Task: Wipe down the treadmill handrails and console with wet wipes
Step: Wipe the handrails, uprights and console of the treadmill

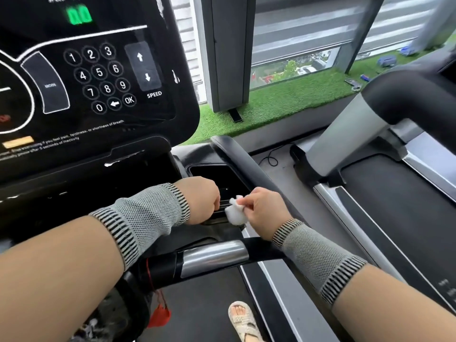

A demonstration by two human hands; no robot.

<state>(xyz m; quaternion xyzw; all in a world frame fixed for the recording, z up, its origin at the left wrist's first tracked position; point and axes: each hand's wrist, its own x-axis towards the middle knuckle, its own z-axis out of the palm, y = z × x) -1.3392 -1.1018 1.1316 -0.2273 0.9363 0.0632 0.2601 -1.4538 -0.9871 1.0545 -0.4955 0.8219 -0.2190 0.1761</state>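
The black treadmill console (103, 77) with a number keypad fills the upper left. Below it a black and silver handrail (212, 257) crosses the middle. My right hand (266, 211) pinches a crumpled white wet wipe (236, 212) over the ribbed edge of the console's side tray (214, 174). My left hand (201, 198) sits just left of the wipe with its fingers curled down onto the same ribbed edge; what they hold is hidden. Both wrists wear grey knit bands.
A second treadmill (370, 144) with a grey upright stands to the right. The black running belt (207, 304) lies below, with a sandalled foot (243, 319) on it. A red tassel (160, 314) hangs from the handrail. Green artificial turf (283, 99) and a window lie beyond.
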